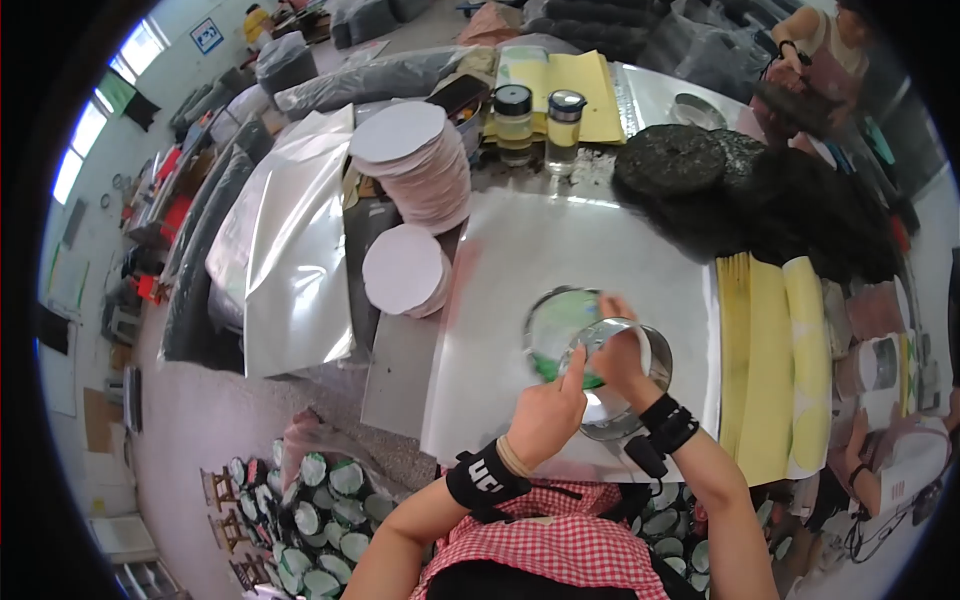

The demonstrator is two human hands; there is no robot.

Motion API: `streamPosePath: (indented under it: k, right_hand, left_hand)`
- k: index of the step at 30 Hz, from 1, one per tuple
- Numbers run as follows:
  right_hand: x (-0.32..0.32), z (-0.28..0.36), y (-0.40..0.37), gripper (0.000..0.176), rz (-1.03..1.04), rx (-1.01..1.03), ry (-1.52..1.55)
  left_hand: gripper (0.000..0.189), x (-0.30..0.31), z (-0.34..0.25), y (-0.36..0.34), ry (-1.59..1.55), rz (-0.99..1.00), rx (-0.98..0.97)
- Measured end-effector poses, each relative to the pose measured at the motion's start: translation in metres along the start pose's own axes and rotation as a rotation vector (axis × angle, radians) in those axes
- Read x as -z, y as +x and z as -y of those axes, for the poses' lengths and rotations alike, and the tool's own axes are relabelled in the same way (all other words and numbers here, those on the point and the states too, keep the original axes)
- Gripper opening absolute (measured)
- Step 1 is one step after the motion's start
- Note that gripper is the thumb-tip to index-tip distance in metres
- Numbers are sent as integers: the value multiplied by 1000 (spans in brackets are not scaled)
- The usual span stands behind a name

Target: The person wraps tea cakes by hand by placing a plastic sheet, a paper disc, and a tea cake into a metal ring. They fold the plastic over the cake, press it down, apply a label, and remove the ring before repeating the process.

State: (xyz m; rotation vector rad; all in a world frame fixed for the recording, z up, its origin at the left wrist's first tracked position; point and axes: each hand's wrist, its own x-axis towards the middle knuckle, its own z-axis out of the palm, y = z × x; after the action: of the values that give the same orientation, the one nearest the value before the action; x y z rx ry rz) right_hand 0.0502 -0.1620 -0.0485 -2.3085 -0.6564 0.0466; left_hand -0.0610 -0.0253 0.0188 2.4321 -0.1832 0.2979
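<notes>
My left hand (548, 418) is closed at the left edge of a shiny round metal ring (662, 362), its index finger and thumb against the rim. Within and over the ring reaches my right hand (622, 358); its fingers are partly hidden and blurred. Just left of the hands, a round green-and-white disc (562, 315) with a dark rim lies on a large pale sheet (500, 260). The ring overlaps the disc's right side. Black bands circle both wrists.
Stacks of white round discs (400, 268) stand left, beside a glossy clear sheet (295, 250). Two lidded jars (513, 135) stand behind. A dark wet-looking heap (670, 160) sits back right, near yellow sheets (755, 360). Many green-and-white rounds (320, 525) lie below. Co-workers (830, 60) are at right.
</notes>
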Motion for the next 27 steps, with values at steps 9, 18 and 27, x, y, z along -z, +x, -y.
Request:
streamPosePath:
  k: [9, 18, 27]
  right_hand:
    - [-7, 32, -37, 43, 289, 296, 126]
    - [13, 1, -128, 58, 86, 188, -24]
    - [10, 61, -140, 38, 338, 425, 197]
  left_hand:
    - [46, 17, 88, -90, -501, 27, 531]
    - [18, 97, 134, -72, 100, 728, -148]
    - [10, 96, 133, -35, -309, 268, 194]
